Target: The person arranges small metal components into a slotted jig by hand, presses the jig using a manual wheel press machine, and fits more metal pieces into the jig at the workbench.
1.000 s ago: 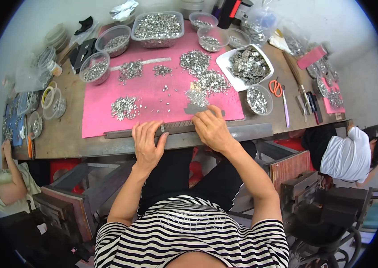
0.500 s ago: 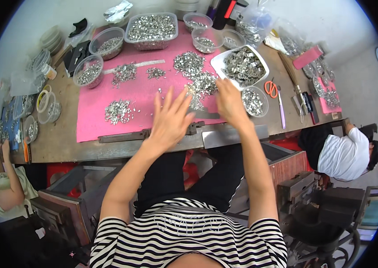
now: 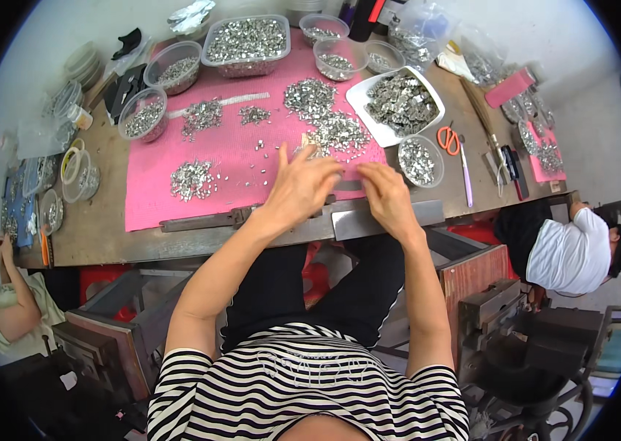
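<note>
Both of my hands are over the front of the pink mat (image 3: 233, 173). My left hand (image 3: 303, 185) has its fingers curled in toward the right, closed around something too small or hidden to make out. Close by on the right, my right hand (image 3: 390, 197) is bent with its fingertips pressed together; what they hold, if anything, is hidden. A flat dark metal strip (image 3: 348, 185) shows partly between the hands. Just beyond them lies a heap of small silvery metal pieces (image 3: 340, 134). Below my right hand, a shiny metal plate (image 3: 351, 224) runs along the table edge.
A white tray (image 3: 361, 110) of larger metal pieces stands behind my right hand, beside a clear round tub (image 3: 420, 162). Orange scissors (image 3: 448, 141) and a brush (image 3: 481, 110) lie to the right. A big clear container (image 3: 246, 65) is at the back. People sit at both sides.
My left hand has moved right and its spread fingers have curled in. My right hand has come down from beside the heap toward the front edge of the mat.
</note>
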`<state>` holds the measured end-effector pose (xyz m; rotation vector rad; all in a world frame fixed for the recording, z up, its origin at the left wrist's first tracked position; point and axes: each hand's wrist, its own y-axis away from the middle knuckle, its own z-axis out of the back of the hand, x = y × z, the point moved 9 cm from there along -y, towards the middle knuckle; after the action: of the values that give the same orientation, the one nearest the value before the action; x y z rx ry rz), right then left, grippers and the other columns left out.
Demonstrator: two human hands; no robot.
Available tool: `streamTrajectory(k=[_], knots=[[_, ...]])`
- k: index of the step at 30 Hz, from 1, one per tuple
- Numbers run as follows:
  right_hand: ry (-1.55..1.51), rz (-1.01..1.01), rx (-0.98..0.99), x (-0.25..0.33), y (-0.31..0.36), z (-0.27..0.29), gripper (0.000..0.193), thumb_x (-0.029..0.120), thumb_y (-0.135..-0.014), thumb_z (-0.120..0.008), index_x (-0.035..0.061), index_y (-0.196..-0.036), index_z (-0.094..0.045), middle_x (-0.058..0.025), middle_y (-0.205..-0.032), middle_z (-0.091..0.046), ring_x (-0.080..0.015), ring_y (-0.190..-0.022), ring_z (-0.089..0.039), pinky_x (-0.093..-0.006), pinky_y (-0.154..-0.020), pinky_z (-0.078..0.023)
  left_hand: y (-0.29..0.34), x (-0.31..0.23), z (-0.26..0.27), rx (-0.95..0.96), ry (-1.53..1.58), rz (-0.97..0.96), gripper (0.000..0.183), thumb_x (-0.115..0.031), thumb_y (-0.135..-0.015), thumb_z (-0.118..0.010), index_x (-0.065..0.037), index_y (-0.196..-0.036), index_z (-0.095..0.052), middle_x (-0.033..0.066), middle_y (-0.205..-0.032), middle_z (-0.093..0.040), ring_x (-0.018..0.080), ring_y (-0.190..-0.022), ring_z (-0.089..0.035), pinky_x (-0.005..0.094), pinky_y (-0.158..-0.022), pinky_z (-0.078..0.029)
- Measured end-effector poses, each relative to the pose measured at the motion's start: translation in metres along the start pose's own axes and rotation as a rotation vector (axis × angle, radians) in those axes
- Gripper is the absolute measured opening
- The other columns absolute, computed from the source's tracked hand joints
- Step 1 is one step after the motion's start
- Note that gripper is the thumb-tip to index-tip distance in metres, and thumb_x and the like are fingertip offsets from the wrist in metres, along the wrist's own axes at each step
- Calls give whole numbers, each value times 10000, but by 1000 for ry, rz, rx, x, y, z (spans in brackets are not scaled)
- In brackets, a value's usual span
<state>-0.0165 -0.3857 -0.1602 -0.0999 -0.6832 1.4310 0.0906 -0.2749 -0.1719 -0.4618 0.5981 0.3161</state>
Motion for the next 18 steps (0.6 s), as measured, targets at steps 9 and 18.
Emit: streamTrajectory(k=[9, 18], knots=[[-145, -227, -173, -18, -24, -16, 87, 33, -864, -699, 24, -950, -708, -146, -888, -634, -351, -869, -624, -441, -773, -503, -29, 17, 2, -203, -177, -74, 124, -186, -850, -757, -134, -956, -719, 29, -934, -651, 263, -1007, -558, 531, -1030, -309], [-9, -209, -193, -24, -26, -30, 87, 60, -839, -723, 26, -896, -667, -144, -882, -617, -357, -881, -612, -458, -802, -486, -45, 11, -16, -115, -308, -169, 140, -193, -832, -777, -121, -934, -714, 35, -927, -647, 250, -1009, -566, 543, -1029, -300]])
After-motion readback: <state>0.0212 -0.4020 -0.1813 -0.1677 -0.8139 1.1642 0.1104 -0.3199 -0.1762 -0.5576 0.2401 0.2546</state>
